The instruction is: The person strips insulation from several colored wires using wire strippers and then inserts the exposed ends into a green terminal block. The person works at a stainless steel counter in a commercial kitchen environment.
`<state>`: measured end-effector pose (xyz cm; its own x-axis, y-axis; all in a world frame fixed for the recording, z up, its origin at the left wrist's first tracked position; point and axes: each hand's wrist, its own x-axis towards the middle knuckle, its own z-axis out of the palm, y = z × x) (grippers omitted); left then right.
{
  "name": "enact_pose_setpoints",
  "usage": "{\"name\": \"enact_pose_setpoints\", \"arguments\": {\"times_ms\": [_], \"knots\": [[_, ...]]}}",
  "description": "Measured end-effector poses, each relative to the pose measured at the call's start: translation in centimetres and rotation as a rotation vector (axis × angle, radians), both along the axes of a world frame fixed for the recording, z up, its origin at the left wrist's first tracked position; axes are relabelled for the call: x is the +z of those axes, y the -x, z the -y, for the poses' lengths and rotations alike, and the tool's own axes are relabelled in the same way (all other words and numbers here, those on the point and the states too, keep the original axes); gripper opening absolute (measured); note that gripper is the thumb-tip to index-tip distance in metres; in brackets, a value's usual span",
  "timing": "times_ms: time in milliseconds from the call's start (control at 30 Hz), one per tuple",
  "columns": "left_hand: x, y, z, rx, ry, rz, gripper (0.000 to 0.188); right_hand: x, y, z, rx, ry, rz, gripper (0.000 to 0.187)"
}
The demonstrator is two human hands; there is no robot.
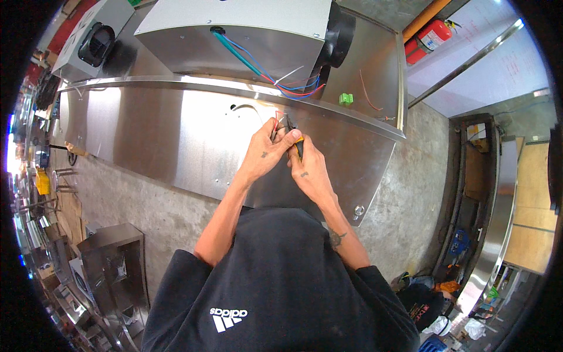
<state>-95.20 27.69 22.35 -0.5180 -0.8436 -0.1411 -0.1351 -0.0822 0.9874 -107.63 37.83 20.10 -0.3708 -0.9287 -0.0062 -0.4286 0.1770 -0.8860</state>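
My left hand [261, 151] is closed with its fingertips pinching a thin cable [249, 108], which curves out of a hole in the steel panel; a red wire end [278, 112] shows just above the fingers. Close against it, my right hand [309, 171] is wrapped round a hand tool with black and yellow handles [299, 146], which looks like small pliers. Its dark jaws point up at the wires, though whether they touch them I cannot make out. Both hands are above the shiny steel panel [141, 135], with the left thumb beside the tool.
Beyond the panel's raised edge lies a grey metal box [234, 50] with green, blue and red wires [246, 60] coming out. A green terminal block [346, 99] and a loose red wire [366, 94] lie to its right. A fire extinguisher [428, 41] stands farther right.
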Motion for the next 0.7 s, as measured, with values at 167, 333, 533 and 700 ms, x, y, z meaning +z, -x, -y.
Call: {"name": "enact_pose_setpoints", "arguments": {"times_ms": [167,333,533,700], "knots": [[-2.1,0.1,-0.2,0.17,0.183,-0.19,0.024,0.4,0.0,0.0,-0.007,-0.027,0.026,0.027],[-2.1,0.1,-0.6,0.181,0.229,-0.081,0.024,0.1,-0.1,-0.1,-0.035,-0.052,0.091,0.033],[-1.9,0.5,-0.8,0.232,0.307,-0.062,0.024,0.2,-0.4,0.0,-0.02,0.046,0.056,0.04],[-1.7,0.5,-1.1,0.247,0.249,-0.055,0.027,-0.2,-0.7,0.2,-0.019,0.064,0.024,0.044]]}}
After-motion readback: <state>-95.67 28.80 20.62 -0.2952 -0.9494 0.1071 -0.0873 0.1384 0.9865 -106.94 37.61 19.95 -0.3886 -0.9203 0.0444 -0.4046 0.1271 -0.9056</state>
